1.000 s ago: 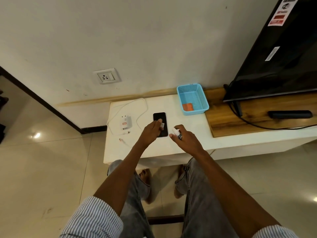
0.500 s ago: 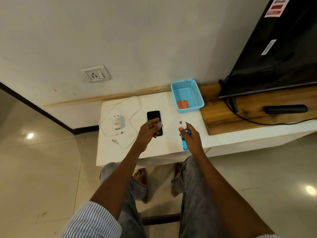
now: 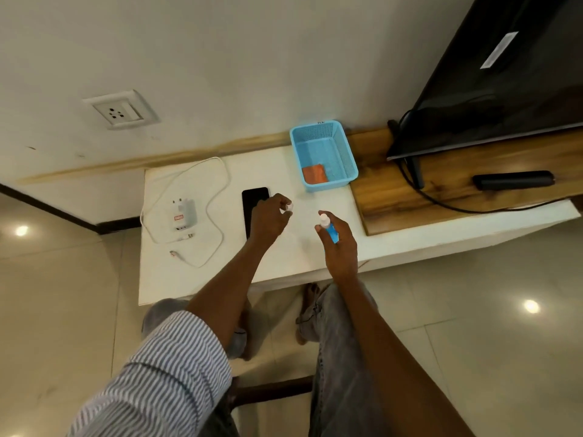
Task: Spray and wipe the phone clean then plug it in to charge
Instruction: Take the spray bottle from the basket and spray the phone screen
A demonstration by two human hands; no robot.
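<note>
A person sits facing a white tabletop [image 3: 284, 257], both hands raised over it. The right hand [image 3: 339, 244] is wrapped around a small blue spray bottle with a white nozzle [image 3: 328, 227], nozzle up. The left hand [image 3: 268, 219] pinches a small clear cap [image 3: 288, 207], apparently the bottle's. The flat black phone [image 3: 252, 203] lies face up on the tabletop, partly under the left hand. Risks, as a judgement: spray aimed wide could wet the white charger plug [image 3: 183, 214] and its looped white cable [image 3: 217, 216] lying just left of the phone; too much liquid could run into the phone's port before charging; the tiny cap could slip and roll off. Counted: one phone, one bottle, one cap, one charger, one cable, one folded orange cloth [image 3: 314, 174] inside one light blue mesh plastic basket [image 3: 347, 152], one white wall socket [image 3: 120, 110].
</note>
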